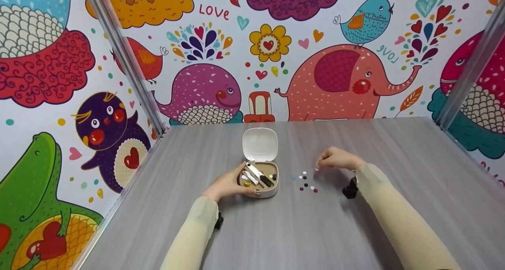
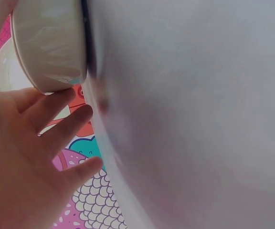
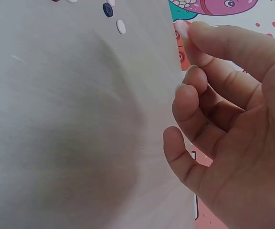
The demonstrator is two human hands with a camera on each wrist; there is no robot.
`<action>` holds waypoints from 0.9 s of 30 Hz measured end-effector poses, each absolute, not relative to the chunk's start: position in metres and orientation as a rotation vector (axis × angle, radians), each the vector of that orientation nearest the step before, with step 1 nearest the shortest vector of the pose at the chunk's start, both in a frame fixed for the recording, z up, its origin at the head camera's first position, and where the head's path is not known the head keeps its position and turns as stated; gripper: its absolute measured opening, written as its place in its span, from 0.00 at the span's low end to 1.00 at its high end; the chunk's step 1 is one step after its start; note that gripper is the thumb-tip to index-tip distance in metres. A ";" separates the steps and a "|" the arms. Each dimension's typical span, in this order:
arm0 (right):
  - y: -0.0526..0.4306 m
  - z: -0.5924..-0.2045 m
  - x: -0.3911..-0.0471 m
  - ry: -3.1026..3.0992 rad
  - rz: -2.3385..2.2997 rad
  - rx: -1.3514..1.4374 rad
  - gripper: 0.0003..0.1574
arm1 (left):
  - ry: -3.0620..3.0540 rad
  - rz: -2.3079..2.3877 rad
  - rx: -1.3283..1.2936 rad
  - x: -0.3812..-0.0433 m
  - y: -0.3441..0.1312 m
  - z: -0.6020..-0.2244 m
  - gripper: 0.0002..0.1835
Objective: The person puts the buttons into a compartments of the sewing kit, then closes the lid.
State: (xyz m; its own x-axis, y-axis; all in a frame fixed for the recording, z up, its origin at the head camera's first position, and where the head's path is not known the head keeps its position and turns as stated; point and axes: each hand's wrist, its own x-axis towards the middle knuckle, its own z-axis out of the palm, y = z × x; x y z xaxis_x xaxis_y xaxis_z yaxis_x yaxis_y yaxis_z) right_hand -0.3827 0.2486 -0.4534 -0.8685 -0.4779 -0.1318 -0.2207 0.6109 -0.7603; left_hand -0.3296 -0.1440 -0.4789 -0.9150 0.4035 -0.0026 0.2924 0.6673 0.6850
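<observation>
Pinching a small pale disc (image 3: 181,28), apparently a button, the right hand (image 1: 335,158) has thumb and forefinger clamped at their tips, the other fingers loosely bent. The left hand (image 1: 229,185) grips the white box (image 1: 270,192) between thumb and fingers at its left side, lower fingers spread apart. Judgement: light, even pressure suits the disc, since a hard squeeze could flick it away; the box wants a level hold, as tilting might spill its contents. Loose buttons (image 1: 305,185), dark, white, red and blue, lie on the grey table (image 1: 284,230) between box and right hand; a low sweep would likely scatter them. Inside, a white-and-black tool (image 1: 258,174) lies diagonally beside a yellow spool (image 1: 247,182), crowding the space. The lid (image 1: 260,143) stands raised behind.
</observation>
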 end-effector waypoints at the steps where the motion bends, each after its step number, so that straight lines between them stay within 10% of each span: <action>1: 0.248 -0.454 -0.383 2.514 -1.126 -0.567 0.09 | 2.724 1.080 0.569 -0.330 -0.144 -0.479 0.61; 27: 0.227 -0.465 -0.387 2.434 -1.200 -0.702 0.11 | 2.764 0.992 0.525 -0.328 -0.143 -0.477 0.62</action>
